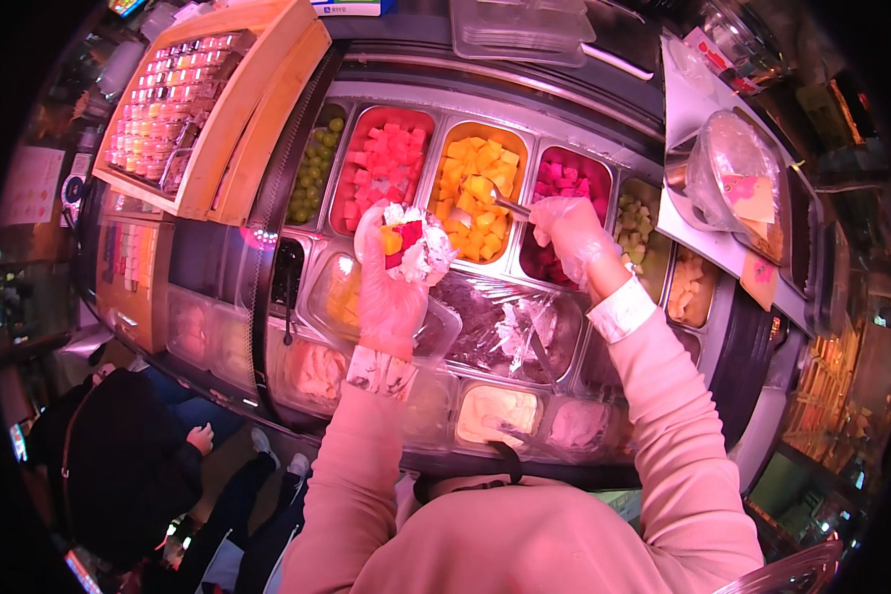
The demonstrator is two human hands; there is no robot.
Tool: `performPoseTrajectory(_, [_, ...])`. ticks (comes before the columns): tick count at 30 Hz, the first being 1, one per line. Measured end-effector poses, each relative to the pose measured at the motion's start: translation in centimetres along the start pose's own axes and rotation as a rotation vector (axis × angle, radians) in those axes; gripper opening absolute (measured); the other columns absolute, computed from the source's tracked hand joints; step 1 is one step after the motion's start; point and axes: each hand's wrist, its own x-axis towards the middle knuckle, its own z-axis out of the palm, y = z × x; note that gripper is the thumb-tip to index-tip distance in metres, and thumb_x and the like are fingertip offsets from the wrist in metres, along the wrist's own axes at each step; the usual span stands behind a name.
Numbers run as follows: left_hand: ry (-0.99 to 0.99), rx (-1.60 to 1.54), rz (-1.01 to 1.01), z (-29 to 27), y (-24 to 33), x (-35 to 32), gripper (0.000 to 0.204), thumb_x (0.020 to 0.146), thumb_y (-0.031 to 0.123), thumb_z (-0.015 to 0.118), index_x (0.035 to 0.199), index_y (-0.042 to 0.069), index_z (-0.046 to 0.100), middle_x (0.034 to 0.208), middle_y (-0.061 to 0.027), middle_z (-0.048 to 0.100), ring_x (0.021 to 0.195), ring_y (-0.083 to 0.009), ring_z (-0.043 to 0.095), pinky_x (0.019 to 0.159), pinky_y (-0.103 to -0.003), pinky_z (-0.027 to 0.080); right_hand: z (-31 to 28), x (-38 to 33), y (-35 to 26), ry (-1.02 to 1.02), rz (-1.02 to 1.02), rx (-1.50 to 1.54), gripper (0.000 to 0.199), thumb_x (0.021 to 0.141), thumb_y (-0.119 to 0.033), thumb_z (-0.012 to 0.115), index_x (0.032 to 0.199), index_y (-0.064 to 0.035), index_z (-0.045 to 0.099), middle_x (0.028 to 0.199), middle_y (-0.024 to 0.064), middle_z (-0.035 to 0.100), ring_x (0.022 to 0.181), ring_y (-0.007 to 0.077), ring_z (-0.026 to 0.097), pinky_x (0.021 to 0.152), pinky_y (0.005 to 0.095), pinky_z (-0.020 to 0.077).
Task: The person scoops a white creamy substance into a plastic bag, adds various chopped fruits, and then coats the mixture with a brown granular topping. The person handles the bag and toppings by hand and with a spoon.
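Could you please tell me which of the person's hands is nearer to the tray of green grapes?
Left. The left hand, holding a filled cup, is nearer the grape tray; the right hand works over trays further right.

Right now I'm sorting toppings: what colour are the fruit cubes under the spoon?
Yellow-orange fruit cubes, in the pan beneath the spoon; head view shows them best.

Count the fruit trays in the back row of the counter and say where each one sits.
5, left to right: green grapes tray, red cubes tray, yellow cubes tray under the spoon held by the right hand, magenta cubes tray, pale green pieces tray. Hands may hide more.
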Motion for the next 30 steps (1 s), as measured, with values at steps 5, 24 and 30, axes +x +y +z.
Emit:
performPoseTrajectory(5, [-0.089,0.012,0.022,0.5,-1.0,0.3,0.048,0.103,0.044,0.066,0.145,0.024,0.056,0.141,-0.0112,0.062,0.13,-0.0355,0.061,0.098,-0.063,0.059,0.1,-1.4,0.9,0.141,-0.009,-0.12,0.022,0.09,-0.009,0.058,0.076,0.0008,0.072,0.066,0.0101,0.066,0.057,0.0195,0.062,0.055,0.0364,0.0449])
performPoseTrajectory(24, [-0.021,0.012,0.155,2.1,-5.1,4.8,0.047,0.105,0.045,0.066,0.145,0.025,0.054,0.143,-0.0048,0.061,0.13,-0.0314,0.06,0.1,-0.06,0.054,4.8,-9.5,-6.2,0.247,-0.073,0.258,0.019,0.102,-0.006,0.06,0.101,0.0063,0.074,0.069,0.0025,0.063,0.062,0.0113,0.058,0.058,0.0289,0.0455])
performPoseTrajectory(30, [0.065,-0.028,0.121,4.1,-5.6,4.8,0.046,0.105,0.044,0.066,0.145,0.025,0.056,0.146,-0.0035,0.061,0.136,-0.0303,0.057,0.106,-0.06,0.051,7.6,-10.1,-4.5,0.373,-0.284,0.029,0.024,0.101,-0.004,0.06,0.116,0.0056,0.075,0.07,0.0061,0.066,0.061,0.011,0.061,0.06,0.0298,0.0499])
